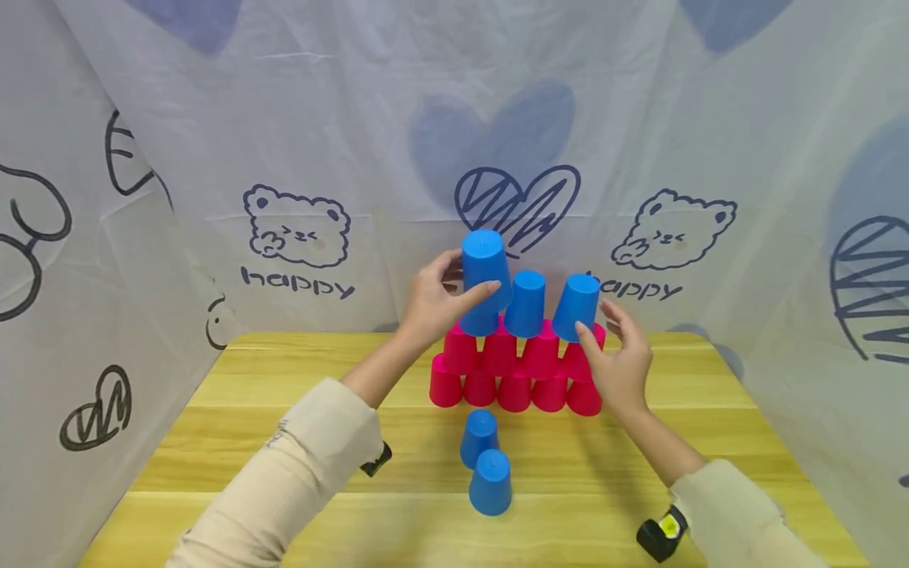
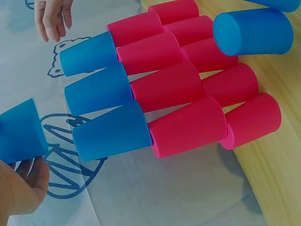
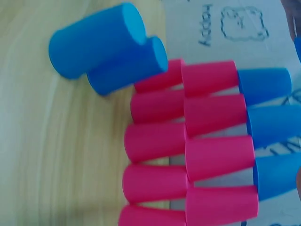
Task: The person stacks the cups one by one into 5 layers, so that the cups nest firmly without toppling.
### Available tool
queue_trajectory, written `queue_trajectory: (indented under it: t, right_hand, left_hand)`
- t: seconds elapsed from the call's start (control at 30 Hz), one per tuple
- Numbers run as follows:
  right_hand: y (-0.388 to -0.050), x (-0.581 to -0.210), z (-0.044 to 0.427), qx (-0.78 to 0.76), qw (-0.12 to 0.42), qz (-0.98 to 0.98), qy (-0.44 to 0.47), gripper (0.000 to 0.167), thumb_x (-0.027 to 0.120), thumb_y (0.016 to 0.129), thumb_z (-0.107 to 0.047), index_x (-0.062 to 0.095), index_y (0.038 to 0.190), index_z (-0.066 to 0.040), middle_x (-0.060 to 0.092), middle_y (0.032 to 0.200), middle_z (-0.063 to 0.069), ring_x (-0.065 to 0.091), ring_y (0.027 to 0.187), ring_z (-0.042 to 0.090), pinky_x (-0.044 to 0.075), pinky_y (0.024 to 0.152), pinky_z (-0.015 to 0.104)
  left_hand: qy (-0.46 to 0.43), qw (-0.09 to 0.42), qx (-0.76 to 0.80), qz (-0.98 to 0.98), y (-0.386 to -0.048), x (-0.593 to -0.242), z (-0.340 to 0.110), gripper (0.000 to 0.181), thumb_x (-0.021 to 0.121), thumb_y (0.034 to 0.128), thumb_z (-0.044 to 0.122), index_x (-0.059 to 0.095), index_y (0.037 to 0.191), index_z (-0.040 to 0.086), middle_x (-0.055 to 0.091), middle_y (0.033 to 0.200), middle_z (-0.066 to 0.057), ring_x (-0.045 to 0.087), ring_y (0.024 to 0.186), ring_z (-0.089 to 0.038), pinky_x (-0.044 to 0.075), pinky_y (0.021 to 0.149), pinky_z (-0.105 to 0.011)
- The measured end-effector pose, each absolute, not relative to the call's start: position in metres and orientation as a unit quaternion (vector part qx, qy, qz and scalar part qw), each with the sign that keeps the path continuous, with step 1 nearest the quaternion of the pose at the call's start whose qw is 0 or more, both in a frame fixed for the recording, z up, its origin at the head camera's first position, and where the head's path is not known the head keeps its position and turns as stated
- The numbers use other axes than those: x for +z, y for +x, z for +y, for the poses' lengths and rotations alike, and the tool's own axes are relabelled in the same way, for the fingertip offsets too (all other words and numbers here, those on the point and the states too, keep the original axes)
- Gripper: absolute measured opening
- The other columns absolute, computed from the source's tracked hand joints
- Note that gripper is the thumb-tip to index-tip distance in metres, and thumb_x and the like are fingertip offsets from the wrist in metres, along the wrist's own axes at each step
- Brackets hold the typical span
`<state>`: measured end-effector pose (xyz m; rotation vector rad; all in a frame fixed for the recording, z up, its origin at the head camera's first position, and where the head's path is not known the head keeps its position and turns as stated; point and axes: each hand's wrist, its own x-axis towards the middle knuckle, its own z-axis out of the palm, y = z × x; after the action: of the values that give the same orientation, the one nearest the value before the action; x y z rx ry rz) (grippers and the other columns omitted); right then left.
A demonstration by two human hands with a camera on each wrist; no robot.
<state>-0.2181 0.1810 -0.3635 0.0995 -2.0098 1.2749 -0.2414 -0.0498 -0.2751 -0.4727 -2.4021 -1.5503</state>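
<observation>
My left hand (image 1: 438, 301) grips an upside-down blue cup (image 1: 486, 268), with the thumb across its near side. In the left wrist view this held cup (image 2: 21, 134) hangs apart from the stack, above its top row. That row has three upside-down blue cups: a left one (image 1: 479, 323), a middle one (image 1: 525, 304) and a right one (image 1: 576, 308). Below them are two rows of several pink cups (image 1: 514, 392). My right hand (image 1: 622, 359) is beside the right blue cup, fingers spread and loosely bent; in the left wrist view the right hand (image 2: 54, 18) stands off from the cups.
Two more upside-down blue cups, a farther one (image 1: 479, 439) and a nearer one (image 1: 490, 483), stand on the wooden table (image 1: 284, 442) in front of the stack. Behind the table hangs a white printed cloth (image 1: 398, 237), with more cloth at both sides.
</observation>
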Motion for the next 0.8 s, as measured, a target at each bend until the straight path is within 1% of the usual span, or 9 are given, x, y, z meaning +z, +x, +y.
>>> queue_trajectory:
  t: [0.07,0.17,0.2,0.27,0.37,0.43,0.53,0.67,0.8]
  right_hand:
    - [-0.213,-0.365,0.177,0.514,0.367,-0.774,0.048,0.044,0.066,0.083,-0.004,0.053,0.125,0.003,0.058,0.123,0.02,0.054,0.115,0.033,0.038,0.092,0.005]
    - [-0.206,-0.371,0.173,0.528,0.35,-0.772,0.053,0.043,0.065,0.083,-0.001,0.053,0.124,0.004,0.058,0.122,0.021,0.055,0.113,0.032,0.038,0.09,0.003]
    - [-0.203,-0.373,0.171,0.535,0.34,-0.771,0.056,0.043,0.065,0.083,-0.001,0.054,0.124,0.004,0.059,0.122,0.021,0.056,0.111,0.028,0.039,0.09,0.004]
    - [-0.198,-0.38,0.168,0.54,0.323,-0.775,0.059,0.042,0.065,0.082,0.0,0.055,0.123,0.003,0.06,0.121,0.02,0.057,0.108,0.016,0.04,0.089,0.005]
    - [-0.192,-0.393,0.164,0.552,0.302,-0.774,0.072,0.04,0.066,0.082,0.0,0.056,0.121,0.004,0.061,0.118,0.02,0.054,0.103,-0.003,0.042,0.087,0.005]
    - [-0.188,-0.402,0.161,0.558,0.288,-0.774,0.08,0.039,0.067,0.082,-0.002,0.057,0.119,0.004,0.061,0.117,0.02,0.052,0.101,-0.011,0.042,0.087,0.004]
    - [-0.182,-0.417,0.157,0.566,0.267,-0.774,0.092,0.039,0.068,0.081,-0.002,0.058,0.118,0.005,0.062,0.116,0.02,0.051,0.1,-0.012,0.042,0.085,0.003]
    - [-0.177,-0.434,0.151,0.574,0.25,-0.773,0.107,0.038,0.068,0.079,0.002,0.059,0.115,0.005,0.062,0.114,0.022,0.051,0.1,-0.012,0.044,0.087,0.006]
    - [-0.172,-0.45,0.148,0.578,0.236,-0.77,0.129,0.04,0.07,0.077,0.004,0.059,0.115,0.005,0.062,0.112,0.023,0.053,0.101,-0.01,0.045,0.087,0.009]
  left_hand:
    - [-0.165,0.142,-0.538,-0.814,-0.243,-0.274,-0.048,0.057,0.069,0.0827,0.028,0.048,0.131,0.005,0.059,0.122,-0.013,0.058,0.109,-0.027,0.051,0.09,-0.041]
    - [-0.169,0.166,-0.544,-0.805,-0.244,-0.272,-0.046,0.055,0.069,0.0825,0.028,0.049,0.129,0.004,0.061,0.12,-0.014,0.059,0.108,-0.027,0.051,0.09,-0.043]
    - [-0.17,0.17,-0.545,-0.803,-0.245,-0.272,-0.045,0.055,0.069,0.0825,0.027,0.05,0.128,0.004,0.061,0.12,-0.014,0.059,0.107,-0.028,0.051,0.09,-0.044]
    - [-0.169,0.175,-0.544,-0.803,-0.246,-0.271,-0.045,0.054,0.069,0.0826,0.027,0.05,0.128,0.004,0.061,0.12,-0.014,0.059,0.107,-0.028,0.051,0.09,-0.044]
    - [-0.166,0.177,-0.542,-0.805,-0.248,-0.272,-0.045,0.054,0.069,0.0831,0.027,0.05,0.128,0.003,0.061,0.12,-0.015,0.059,0.108,-0.028,0.051,0.089,-0.042]
    - [-0.162,0.177,-0.542,-0.805,-0.249,-0.273,-0.045,0.054,0.069,0.0831,0.027,0.05,0.128,0.003,0.061,0.12,-0.015,0.059,0.108,-0.028,0.051,0.09,-0.043]
    - [-0.156,0.178,-0.539,-0.808,-0.25,-0.276,-0.046,0.054,0.069,0.0829,0.026,0.05,0.128,0.003,0.061,0.12,-0.015,0.059,0.108,-0.029,0.051,0.089,-0.044]
    - [-0.154,0.179,-0.534,-0.812,-0.252,-0.277,-0.047,0.055,0.069,0.0829,0.027,0.049,0.128,0.003,0.061,0.121,-0.015,0.059,0.108,-0.029,0.051,0.09,-0.045]
    - [-0.154,0.179,-0.531,-0.814,-0.253,-0.278,-0.047,0.056,0.069,0.0829,0.028,0.049,0.129,0.003,0.061,0.121,-0.015,0.059,0.108,-0.029,0.051,0.09,-0.044]
